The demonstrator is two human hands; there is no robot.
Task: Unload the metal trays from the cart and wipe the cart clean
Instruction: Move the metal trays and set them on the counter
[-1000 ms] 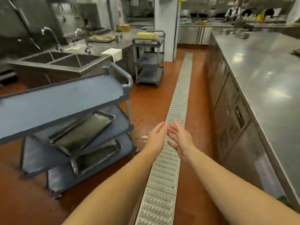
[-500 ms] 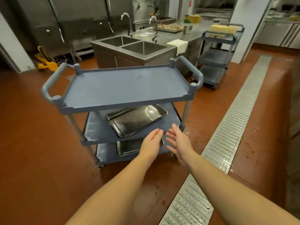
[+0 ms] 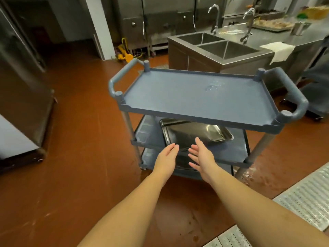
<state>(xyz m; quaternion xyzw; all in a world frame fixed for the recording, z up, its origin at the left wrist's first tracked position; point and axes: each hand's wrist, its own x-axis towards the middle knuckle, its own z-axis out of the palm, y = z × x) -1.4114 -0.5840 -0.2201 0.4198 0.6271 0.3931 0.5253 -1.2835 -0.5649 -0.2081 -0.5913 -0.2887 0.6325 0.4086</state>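
Left hand (image 3: 167, 155) and right hand (image 3: 202, 155): fingers straight, holding nothing, just before the metal tray (image 3: 194, 132) on the cart (image 3: 195, 93) middle shelf.

Left hand (image 3: 167, 156), right hand (image 3: 201, 155): both arms outstretched, fingers straight, palms facing.

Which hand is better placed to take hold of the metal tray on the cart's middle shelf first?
Right, narrowly. The right hand, open, reaches farther in, its fingertips over the tray on the middle shelf. The left hand, also open, sits by the tray's near corner. Neither grips it yet.
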